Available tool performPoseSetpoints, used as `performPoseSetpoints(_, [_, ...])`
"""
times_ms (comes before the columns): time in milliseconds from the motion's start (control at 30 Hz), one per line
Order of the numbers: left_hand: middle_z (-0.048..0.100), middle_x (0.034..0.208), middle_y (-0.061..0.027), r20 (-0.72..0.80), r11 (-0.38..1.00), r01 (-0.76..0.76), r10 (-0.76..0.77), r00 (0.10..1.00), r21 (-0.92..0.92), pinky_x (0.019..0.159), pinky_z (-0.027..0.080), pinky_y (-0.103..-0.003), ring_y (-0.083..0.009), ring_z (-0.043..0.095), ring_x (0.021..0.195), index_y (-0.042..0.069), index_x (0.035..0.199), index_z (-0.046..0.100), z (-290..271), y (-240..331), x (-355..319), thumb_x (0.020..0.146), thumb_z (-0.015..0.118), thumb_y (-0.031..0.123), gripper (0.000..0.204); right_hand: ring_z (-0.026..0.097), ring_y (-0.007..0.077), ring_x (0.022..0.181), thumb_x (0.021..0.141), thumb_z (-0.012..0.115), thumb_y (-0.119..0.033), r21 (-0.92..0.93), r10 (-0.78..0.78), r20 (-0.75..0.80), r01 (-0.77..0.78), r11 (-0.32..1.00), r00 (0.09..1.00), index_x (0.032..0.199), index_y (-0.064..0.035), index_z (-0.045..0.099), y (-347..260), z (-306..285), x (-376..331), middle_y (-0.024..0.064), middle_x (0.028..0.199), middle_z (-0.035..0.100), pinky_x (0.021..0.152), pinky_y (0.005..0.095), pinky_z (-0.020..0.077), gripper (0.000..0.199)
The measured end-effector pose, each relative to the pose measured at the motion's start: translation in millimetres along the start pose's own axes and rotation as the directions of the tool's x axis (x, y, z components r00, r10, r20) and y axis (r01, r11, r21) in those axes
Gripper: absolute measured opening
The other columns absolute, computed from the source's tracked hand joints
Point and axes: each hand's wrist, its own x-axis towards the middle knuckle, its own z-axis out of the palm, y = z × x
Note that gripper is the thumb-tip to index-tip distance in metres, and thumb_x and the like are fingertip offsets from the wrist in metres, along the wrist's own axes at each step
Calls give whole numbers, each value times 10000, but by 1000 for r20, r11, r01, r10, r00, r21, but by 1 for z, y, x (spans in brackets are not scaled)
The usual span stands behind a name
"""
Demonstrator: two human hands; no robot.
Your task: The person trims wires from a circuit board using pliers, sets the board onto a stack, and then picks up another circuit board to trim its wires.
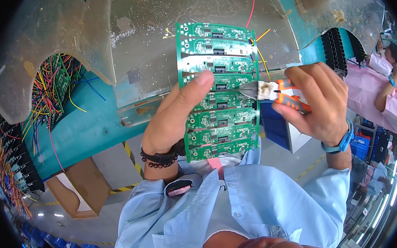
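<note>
Our left hand (173, 121) clamps the green panel (218, 90) upright above the worktop (88, 127); our right hand (319, 104), closed around cutters (274, 92) at the panel's right edge, risks nicking a wire (262, 57).

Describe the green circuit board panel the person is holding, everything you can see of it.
The circuit board panel is a tall green strip of about eight identical narrow boards stacked in rows, each with white markings, small dark chips and solder pads. It is held upright before the chest. The left hand grips its left edge, thumb across the front. Cutters with orange handles, in the right hand, meet its right edge, where coloured wires stick out.
</note>
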Motion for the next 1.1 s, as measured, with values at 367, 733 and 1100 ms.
performPoseSetpoints(367, [643,1389,-188,-11,946,-156,159,987,-283,1001,581,-484,-318,689,1195,7,1487,493,5,-7,5,1125,443,321,483,645,352,891,794,822,-454,15,-45,45,44,999,998,1181,18,678,-3,-1,-11,158,1027,669,766,451,525,627])
performPoseSetpoints(733, [620,1427,-148,-43,989,-124,128,991,83,1057,543,-377,-220,655,1247,2,1533,449,21,-3,2,1126,397,494,641,654,365,938,800,804,-472,12,-67,48,66,998,997,1181,19,689,-12,1,-4,165,1045,666,811,470,542,632])
performPoseSetpoints(1100, [630,1399,-133,-45,980,-138,145,988,144,1041,545,-356,-197,655,1234,1,1524,456,21,-3,1,1133,377,489,630,653,361,938,808,795,-475,8,-69,69,68,998,995,1190,14,693,-12,6,-4,163,1040,660,804,465,541,629])
